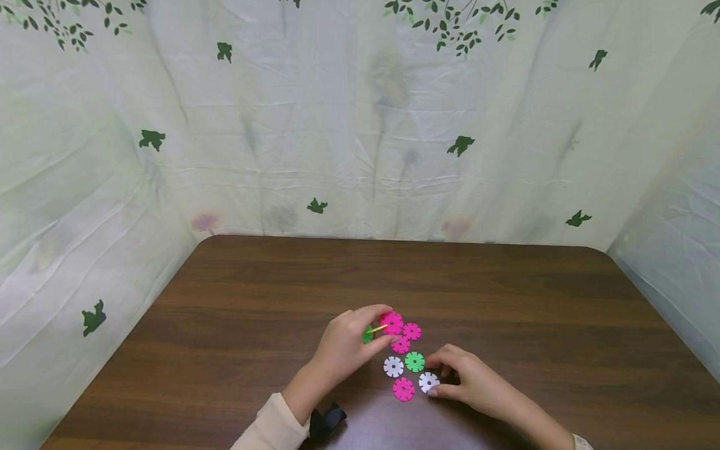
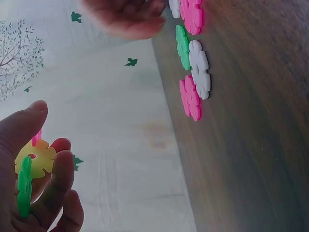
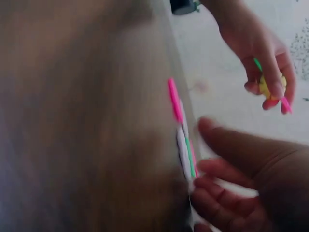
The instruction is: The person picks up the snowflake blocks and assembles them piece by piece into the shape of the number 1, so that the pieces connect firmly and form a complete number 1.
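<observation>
My left hand pinches a small joined set of notched plastic discs, raised over the table. In it a yellow disc is slotted between a green disc and a pink disc. My right hand hovers low at the right side of the loose discs, thumb and fingers spread apart with nothing between them. Its thumb tip overlaps the edge of a white disc in the head view. Beside that lie a green disc, another white disc and a pink disc.
Two more pink discs, one farther back and one nearer, lie on the brown wooden table. A black strap-like item is by the left wrist. A white printed curtain surrounds the table's back and sides.
</observation>
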A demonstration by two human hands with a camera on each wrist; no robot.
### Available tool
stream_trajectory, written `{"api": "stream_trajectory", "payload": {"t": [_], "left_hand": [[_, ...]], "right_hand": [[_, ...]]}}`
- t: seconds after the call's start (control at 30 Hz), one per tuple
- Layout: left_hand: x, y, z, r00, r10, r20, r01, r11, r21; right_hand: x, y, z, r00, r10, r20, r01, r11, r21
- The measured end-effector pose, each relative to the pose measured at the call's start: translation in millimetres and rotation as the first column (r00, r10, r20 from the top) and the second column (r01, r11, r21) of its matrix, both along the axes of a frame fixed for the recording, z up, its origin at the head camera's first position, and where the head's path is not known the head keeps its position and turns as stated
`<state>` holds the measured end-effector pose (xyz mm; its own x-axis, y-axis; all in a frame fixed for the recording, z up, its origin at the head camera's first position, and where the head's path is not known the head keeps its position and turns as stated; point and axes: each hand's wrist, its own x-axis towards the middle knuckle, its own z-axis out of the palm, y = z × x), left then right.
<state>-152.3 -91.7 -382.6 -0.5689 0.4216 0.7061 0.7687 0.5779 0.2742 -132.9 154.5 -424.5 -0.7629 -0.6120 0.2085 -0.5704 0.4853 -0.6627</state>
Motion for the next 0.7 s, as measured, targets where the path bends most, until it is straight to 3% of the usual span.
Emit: {"api": "stream_trajectory", "payload": {"t": [0.1, 0.2, 0.3, 0.47, 0.7], "left_hand": [[-0.4, -0.4, 0.2, 1.000, 0.001, 0.002, -0.001, 1.000, 0.006], [-0.3, -0.5, 0.2, 1.000, -0.008, 0.014, 0.007, 1.000, 0.018], [0.6, -0.3, 0.3, 0.999, -0.015, 0.034, 0.015, 1.000, 0.021], [2.5, 0.5, 0.6, 0.995, -0.035, 0.095, 0.034, 0.999, 0.015], [3.2, 2.9, -1.4, 0.965, -0.086, 0.246, 0.086, 0.996, 0.012]], "right_hand": [[2.2, -2.1, -3.2, 1.000, -0.013, 0.013, 0.012, 0.998, 0.065], [1.6, -3.8, -2.9, 0.999, -0.013, 0.053, 0.010, 0.998, 0.061], [-0.1, -4.3, 0.6, 0.996, 0.028, 0.085, -0.028, 1.000, 0.007], [-5.9, -6.0, 11.0, 0.996, 0.070, 0.056, -0.063, 0.991, -0.121], [-16.6, -11.4, 31.8, 0.998, -0.043, -0.038, 0.033, 0.970, -0.241]]}}
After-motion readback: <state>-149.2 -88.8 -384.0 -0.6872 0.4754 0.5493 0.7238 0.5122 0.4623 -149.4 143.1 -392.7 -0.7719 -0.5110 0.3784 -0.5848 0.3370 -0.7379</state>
